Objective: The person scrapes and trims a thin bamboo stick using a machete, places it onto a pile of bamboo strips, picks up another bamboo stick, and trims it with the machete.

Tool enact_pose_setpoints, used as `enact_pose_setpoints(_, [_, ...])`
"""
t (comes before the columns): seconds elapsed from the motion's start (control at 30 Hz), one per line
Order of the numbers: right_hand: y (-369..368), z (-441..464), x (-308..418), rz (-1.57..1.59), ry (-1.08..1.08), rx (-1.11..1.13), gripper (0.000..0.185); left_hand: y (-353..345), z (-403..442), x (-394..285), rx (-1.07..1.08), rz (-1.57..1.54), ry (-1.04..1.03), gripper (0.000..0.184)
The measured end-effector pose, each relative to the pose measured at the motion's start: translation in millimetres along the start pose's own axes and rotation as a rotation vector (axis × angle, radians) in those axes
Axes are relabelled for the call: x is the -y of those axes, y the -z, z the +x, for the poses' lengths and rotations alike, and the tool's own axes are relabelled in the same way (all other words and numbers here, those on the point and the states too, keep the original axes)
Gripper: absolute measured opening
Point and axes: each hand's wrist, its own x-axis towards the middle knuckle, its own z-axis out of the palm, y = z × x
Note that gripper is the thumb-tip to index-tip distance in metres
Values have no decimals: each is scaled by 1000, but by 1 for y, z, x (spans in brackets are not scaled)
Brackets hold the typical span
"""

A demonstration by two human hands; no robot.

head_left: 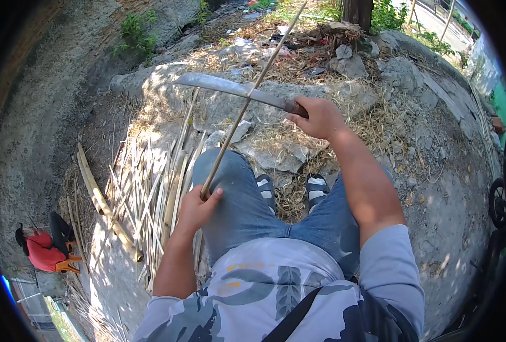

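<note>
My left hand (pixel 198 208) is closed round the lower end of a long thin bamboo strip (pixel 228 138), beside my left knee. The strip slants up and away to the top of the view. In my right hand (pixel 320 118) is the dark handle of a machete (pixel 218 85), its wide curved blade pointing left. The blade crosses the strip around its middle and appears to touch it. Many split bamboo strips (pixel 144 194) lie in a loose pile on the ground left of my legs.
Thick bamboo poles (pixel 102 205) lie left of the pile. A person in red (pixel 43 251) sits on an orange chair (pixel 67 264) at the far left. Ahead are rocks (pixel 350 65), dry straw and a tree trunk (pixel 358 12). A wheel (pixel 497 202) stands at the right edge.
</note>
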Motion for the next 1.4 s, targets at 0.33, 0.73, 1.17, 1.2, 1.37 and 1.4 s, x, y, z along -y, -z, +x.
enact_pose_setpoints(0.33, [-9,-5,31,-87,176,126,46,-1,5,6,23,-30,17,50])
enact_pose_setpoints(0.73, [0,-1,-12,38,-112,-69,44,1,-1,-8,0,58,22,51])
enact_pose_setpoints(1.17, [-12,-5,45,-65,445,62,42,2,1,-3,12,33,52,49])
enact_pose_setpoints(1.2, [-10,-5,44,-62,459,58,42,0,1,4,2,15,31,49])
enact_pose_setpoints(1.37, [16,-4,-19,57,54,-164,42,-3,1,16,-32,-77,-28,50])
enact_pose_setpoints(1.4, [21,-3,-21,65,-27,-213,42,-3,3,16,-26,-87,-25,50])
